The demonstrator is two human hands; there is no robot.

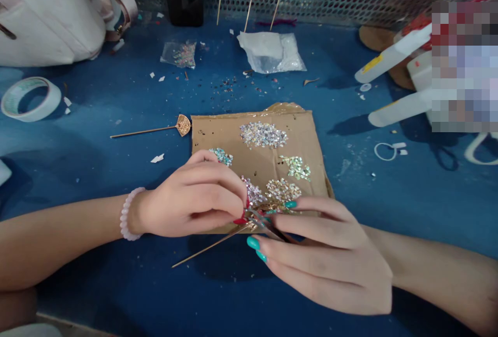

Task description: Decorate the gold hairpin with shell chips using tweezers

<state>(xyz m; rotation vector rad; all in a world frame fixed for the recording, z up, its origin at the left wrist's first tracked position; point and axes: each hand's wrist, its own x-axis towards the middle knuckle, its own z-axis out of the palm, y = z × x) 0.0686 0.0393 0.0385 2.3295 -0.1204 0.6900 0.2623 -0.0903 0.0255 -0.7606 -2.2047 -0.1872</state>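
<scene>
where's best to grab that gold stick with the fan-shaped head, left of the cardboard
Probably mid-shaft, pinching from above: the gold stick lies flat on the blue table, its long thin shaft exposed, while its fan-shaped head sits right by the cardboard.

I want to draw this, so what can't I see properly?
All in the head view:
Thin stick: upper end mostly covered by left hand and metal tool.
Metal tool: back end, under right hand.
White bag: cut off by left edge.
Silvery gems: too small to count.
</scene>
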